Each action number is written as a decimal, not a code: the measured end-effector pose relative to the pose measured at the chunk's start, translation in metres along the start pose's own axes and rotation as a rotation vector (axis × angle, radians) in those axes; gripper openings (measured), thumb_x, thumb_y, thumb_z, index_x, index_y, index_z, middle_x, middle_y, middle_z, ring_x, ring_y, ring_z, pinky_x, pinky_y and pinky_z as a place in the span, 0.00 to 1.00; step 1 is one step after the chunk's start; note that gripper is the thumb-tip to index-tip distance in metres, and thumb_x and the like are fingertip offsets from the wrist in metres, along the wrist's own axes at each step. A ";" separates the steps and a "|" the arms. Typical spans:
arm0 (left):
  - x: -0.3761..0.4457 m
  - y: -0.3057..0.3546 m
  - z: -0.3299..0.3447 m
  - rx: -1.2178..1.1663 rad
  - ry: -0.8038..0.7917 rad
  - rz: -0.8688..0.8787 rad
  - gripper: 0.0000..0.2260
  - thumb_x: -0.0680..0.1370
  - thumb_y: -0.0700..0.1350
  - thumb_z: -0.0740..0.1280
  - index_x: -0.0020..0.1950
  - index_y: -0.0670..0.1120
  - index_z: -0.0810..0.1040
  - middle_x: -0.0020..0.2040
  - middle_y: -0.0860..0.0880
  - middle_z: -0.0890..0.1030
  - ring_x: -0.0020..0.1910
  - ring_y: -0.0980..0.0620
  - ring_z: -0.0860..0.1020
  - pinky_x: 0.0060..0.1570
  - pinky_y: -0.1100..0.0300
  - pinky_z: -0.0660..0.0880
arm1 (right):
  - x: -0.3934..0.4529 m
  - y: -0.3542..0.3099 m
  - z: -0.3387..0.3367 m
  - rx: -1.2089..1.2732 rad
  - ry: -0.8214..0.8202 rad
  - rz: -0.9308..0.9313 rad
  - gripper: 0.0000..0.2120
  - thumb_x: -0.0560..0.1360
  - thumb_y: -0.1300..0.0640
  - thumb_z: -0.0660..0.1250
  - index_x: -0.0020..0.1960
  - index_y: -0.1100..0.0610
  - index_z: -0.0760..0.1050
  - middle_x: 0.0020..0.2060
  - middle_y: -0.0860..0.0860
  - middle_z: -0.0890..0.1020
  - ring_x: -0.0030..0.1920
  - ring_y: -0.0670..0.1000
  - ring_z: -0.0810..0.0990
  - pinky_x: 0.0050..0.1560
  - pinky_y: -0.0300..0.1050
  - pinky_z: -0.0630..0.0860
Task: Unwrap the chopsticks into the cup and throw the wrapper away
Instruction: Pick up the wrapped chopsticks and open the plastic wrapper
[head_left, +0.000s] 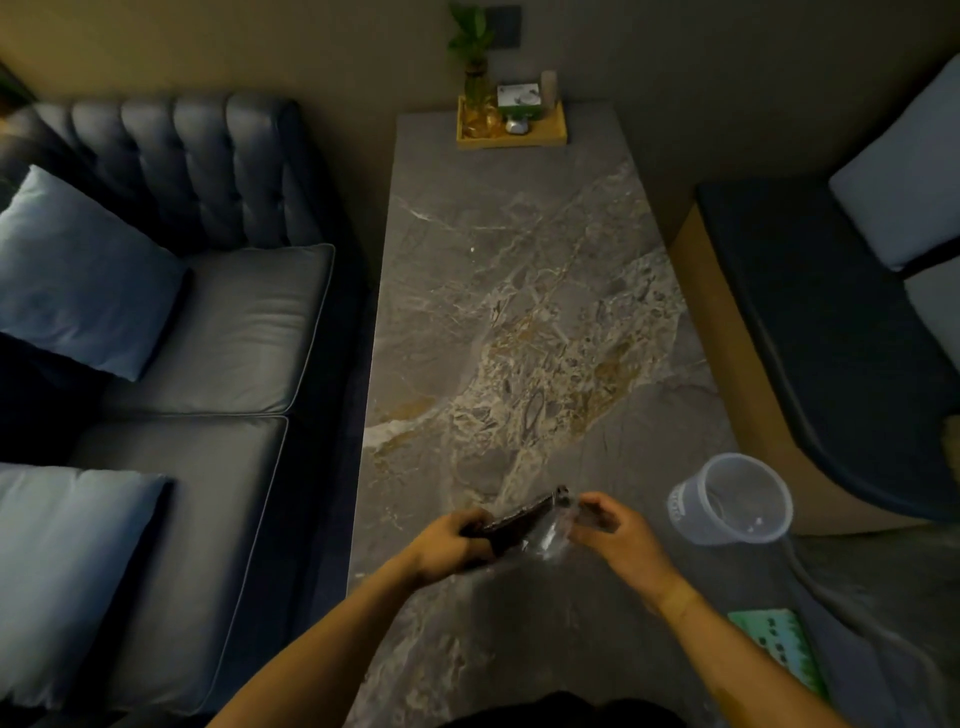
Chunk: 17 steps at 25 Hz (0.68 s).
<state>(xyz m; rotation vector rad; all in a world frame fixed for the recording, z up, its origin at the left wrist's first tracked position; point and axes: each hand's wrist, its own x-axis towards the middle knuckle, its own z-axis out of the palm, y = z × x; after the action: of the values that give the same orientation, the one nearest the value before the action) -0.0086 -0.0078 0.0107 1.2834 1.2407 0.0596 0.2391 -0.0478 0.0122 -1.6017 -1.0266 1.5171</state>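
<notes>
Holding the work just above the near end of the marble table (519, 291), the person has the unwrapping under way but not finished. Nearest the camera, a green printed card (774, 644) lies at the table's right edge beside the right forearm.

The left hand (452, 545) is closed around the lower part of the dark chopsticks (519, 519), which slant up and to the right. The right hand (613, 525) has its fingers curled in, pinching the clear wrapper (553, 535) near the chopsticks' upper end. The film looks bunched and loose around the middle of the sticks, and a dark tip shows past it, so the wrapper seems opened and partly peeled back. How much of the sticks it still covers cannot be told in this dim, blurred view.

Just beyond and to the right of the right hand, the clear plastic cup (732, 501) sits at the table's right edge, apart from both hands. Nothing is visible inside it.

So, by the look of things, three steps remain: pulling the film fully off, putting the chopsticks into the cup, and discarding the wrapper. No bin appears anywhere in view.

Farther off, the table runs bare to a wooden tray (511, 136) at its far end, with a sofa (218, 322) on the left.
</notes>
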 end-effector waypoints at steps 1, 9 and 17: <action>-0.008 0.005 0.006 -0.090 -0.037 -0.009 0.17 0.67 0.46 0.66 0.54 0.47 0.80 0.45 0.46 0.80 0.44 0.49 0.78 0.47 0.55 0.75 | -0.006 -0.006 0.006 0.113 0.032 0.009 0.13 0.66 0.59 0.77 0.48 0.52 0.79 0.45 0.51 0.84 0.48 0.48 0.81 0.43 0.36 0.79; -0.042 0.016 0.053 -0.386 -0.175 -0.070 0.19 0.66 0.47 0.60 0.54 0.43 0.78 0.49 0.41 0.77 0.48 0.44 0.74 0.50 0.54 0.70 | -0.035 -0.009 0.057 0.637 0.126 0.144 0.27 0.64 0.53 0.77 0.60 0.62 0.78 0.53 0.61 0.85 0.55 0.60 0.83 0.57 0.55 0.78; -0.050 0.020 0.034 0.328 0.308 0.563 0.32 0.72 0.56 0.68 0.74 0.62 0.58 0.73 0.54 0.63 0.68 0.55 0.67 0.63 0.56 0.73 | -0.066 -0.012 0.036 0.366 0.065 0.167 0.19 0.69 0.50 0.75 0.58 0.55 0.80 0.51 0.54 0.86 0.54 0.54 0.84 0.56 0.52 0.78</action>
<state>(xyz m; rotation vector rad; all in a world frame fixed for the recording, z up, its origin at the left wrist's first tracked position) 0.0057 -0.0554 0.0507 1.9396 1.1364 0.4897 0.2018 -0.1027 0.0499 -1.4896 -0.5490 1.6411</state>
